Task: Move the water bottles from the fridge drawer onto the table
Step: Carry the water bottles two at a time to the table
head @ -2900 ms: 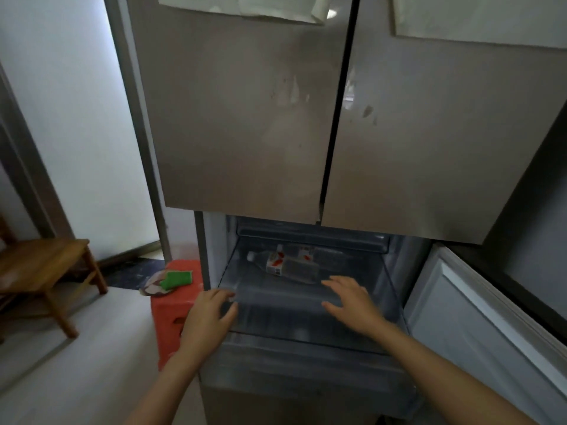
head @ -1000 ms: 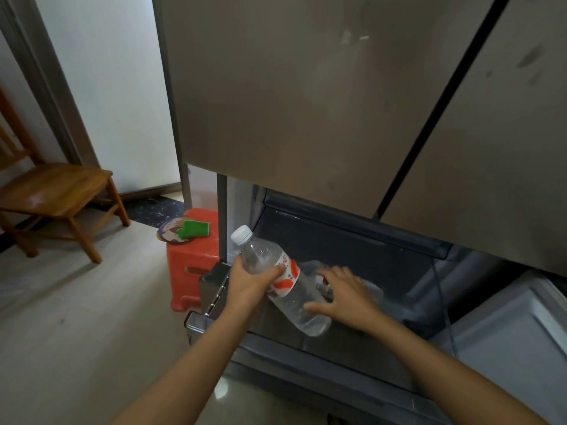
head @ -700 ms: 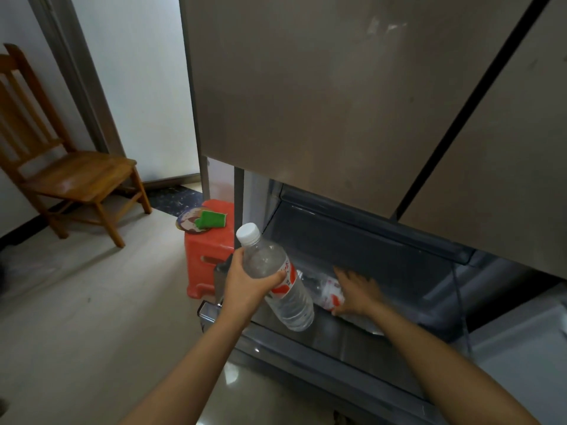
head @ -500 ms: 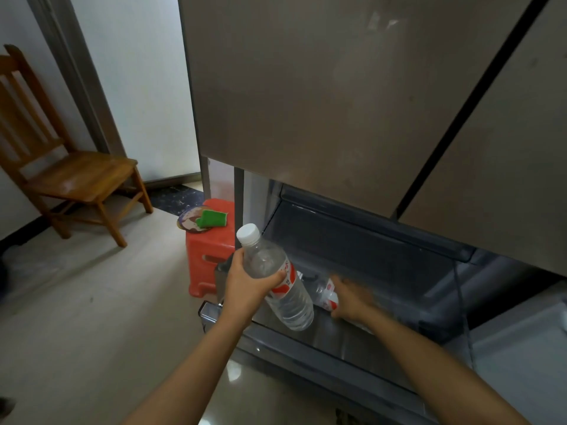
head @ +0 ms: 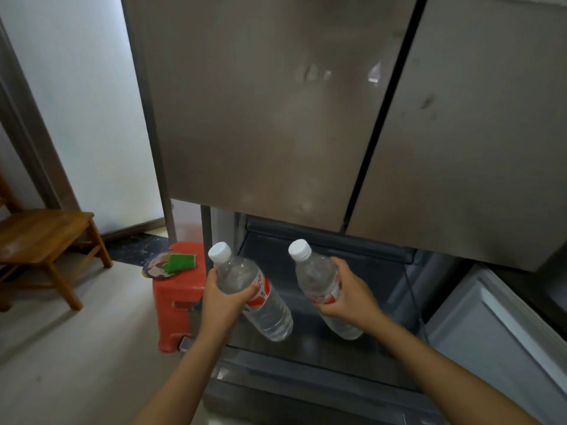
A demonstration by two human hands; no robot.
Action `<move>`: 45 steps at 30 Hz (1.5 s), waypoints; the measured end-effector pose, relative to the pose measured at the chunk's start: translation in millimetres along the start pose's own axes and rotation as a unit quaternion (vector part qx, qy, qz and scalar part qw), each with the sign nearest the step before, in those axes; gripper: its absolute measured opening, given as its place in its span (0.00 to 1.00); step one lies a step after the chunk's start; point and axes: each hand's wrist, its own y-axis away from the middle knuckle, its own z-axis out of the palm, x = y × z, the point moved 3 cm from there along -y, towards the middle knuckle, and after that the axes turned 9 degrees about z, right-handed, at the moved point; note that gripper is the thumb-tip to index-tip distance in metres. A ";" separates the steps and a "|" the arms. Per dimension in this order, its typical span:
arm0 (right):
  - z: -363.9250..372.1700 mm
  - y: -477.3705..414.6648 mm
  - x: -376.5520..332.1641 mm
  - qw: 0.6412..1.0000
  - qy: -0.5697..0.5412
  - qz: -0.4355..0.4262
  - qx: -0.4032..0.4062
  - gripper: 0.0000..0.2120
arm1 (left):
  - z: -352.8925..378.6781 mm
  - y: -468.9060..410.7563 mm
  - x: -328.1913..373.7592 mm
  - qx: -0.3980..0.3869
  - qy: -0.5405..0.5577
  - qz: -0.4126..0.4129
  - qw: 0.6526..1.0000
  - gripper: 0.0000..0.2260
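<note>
The left hand (head: pixel 224 297) is gripping a clear plastic water bottle with a white cap and red-and-white label (head: pixel 270 314), fingers curling round its upper body. At three o'clock from it, the right hand (head: pixel 349 292) is grasping a second matching clear plastic bottle (head: pixel 317 277). Both are tilting, caps toward eleven o'clock, above the open grey fridge drawer (head: pixel 306 372). A red plastic stool (head: pixel 178 305) is standing at the drawer's nine o'clock.

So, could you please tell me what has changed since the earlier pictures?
The right hand, earlier reaching for the second bottle lying in the fridge drawer, now grips it and has lifted it up, cap upward. The left hand keeps its grip on the first bottle. The drawer stays open, and the red stool stays put.
</note>
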 end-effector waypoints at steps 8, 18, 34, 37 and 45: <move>-39.8 20.0 -94.3 0.977 -0.185 -0.103 0.017 0.39 | -56.3 -3.0 103.9 0.039 -0.018 0.131 0.990 0.29; 40.7 14.1 -210.6 0.921 -0.289 -0.216 -0.149 0.36 | -196.9 62.9 160.9 0.184 -0.113 0.168 0.962 0.24; 238.3 84.2 -284.1 0.801 -0.135 -0.364 -0.456 0.33 | -299.8 238.2 72.3 0.451 -0.207 -0.034 0.868 0.30; 249.1 97.8 -277.3 0.773 -0.107 -0.394 -0.485 0.33 | -286.1 269.1 56.7 0.500 -0.209 -0.062 0.838 0.26; 259.8 132.5 -237.8 0.724 -0.039 -0.429 -0.539 0.31 | -226.1 354.1 27.8 0.597 -0.167 -0.119 0.776 0.32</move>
